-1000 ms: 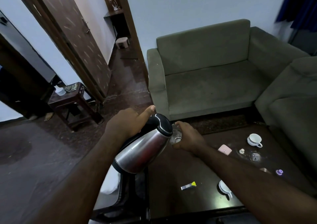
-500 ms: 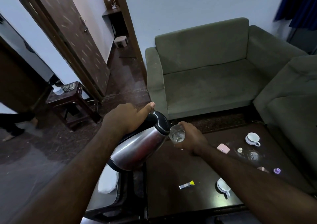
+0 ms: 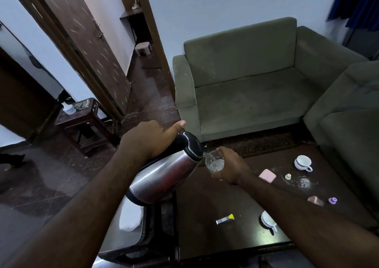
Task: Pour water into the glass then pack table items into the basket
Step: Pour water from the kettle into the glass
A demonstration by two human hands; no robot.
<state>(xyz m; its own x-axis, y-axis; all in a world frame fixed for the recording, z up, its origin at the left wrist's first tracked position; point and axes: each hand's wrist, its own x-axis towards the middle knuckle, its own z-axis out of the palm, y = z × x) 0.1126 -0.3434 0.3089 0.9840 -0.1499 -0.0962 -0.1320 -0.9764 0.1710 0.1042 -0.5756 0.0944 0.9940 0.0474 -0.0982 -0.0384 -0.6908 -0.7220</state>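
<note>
My left hand (image 3: 150, 139) grips the black handle of a steel kettle (image 3: 164, 177), which is tilted with its spout toward a clear glass (image 3: 215, 162). A thin stream of water runs from the spout into the glass. My right hand (image 3: 230, 166) holds that glass above the far left part of the dark table (image 3: 205, 202). On the table lie a white cup (image 3: 303, 162), a pink box (image 3: 267, 175), a small tube with a yellow cap (image 3: 225, 219), a white cup on its side (image 3: 267, 221) and a purple ring-shaped piece (image 3: 332, 200).
A dark crate-like basket (image 3: 143, 239) with something white inside stands left of the table, below the kettle. A green sofa (image 3: 246, 87) lies beyond the table and another (image 3: 348, 114) at the right. A small wooden stool (image 3: 82, 120) and an open door (image 3: 82, 42) are at left.
The kettle has tipped a little further and water now reaches the glass, which shows more clearly in my right hand. A person's foot at far left has moved away.
</note>
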